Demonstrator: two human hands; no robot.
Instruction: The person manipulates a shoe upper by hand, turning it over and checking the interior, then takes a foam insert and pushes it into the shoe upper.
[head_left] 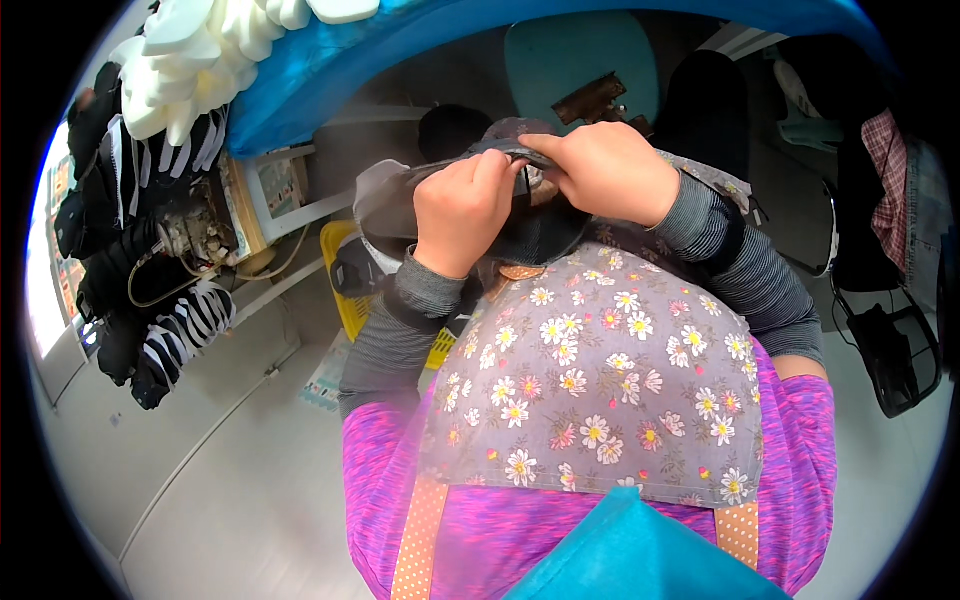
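Note:
Both of my hands hold a dark grey shoe upper (pixel 540 225) in front of my chest, above a grey flowered apron (pixel 600 390). My left hand (pixel 465 210) is closed on its near left edge, fingers curled over the rim. My right hand (pixel 605 170) pinches the top edge of the same piece from the right, thumb meeting the left hand's fingers. Most of the upper hangs below and behind my hands. Grey striped sleeves cover both forearms.
A yellow crate (pixel 350 300) sits on the floor below my left arm. At the left stand a machine (pixel 195 235) and stacks of black-and-white striped shoe parts (pixel 185 325). White foam pieces (pixel 200 55) lie on a blue bin rim. A teal chair (pixel 580 55) stands ahead, a black chair (pixel 895 350) at right.

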